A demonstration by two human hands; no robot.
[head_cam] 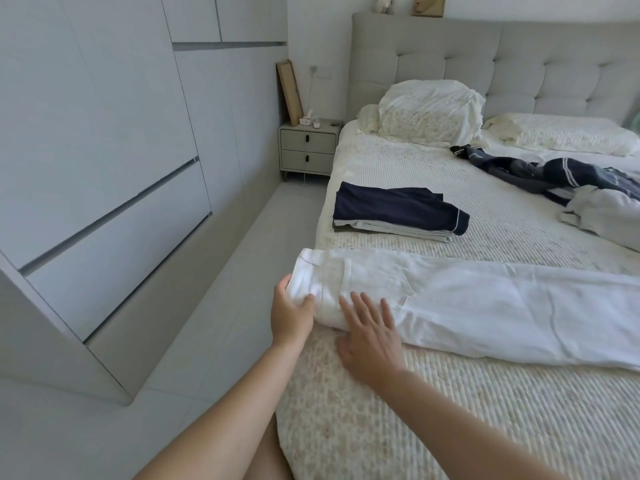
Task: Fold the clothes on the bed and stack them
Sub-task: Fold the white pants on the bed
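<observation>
— Done so far?
— Folded stack (398,213), navy on top, far left on bed (485,410). White trousers (485,299) laid lengthwise, near edge.
— Hands?
— Left hand (291,315) gripping waistband end; right hand (369,337) flat, fingers spread, pressing cloth.
— Left to do?
— Trousers unfolded, likely; crumpled pile (571,188) far right untouched.
— Surroundings?
— Pillows (429,109), nightstand (308,147), wardrobe (104,133). No obstruction apparent.
</observation>
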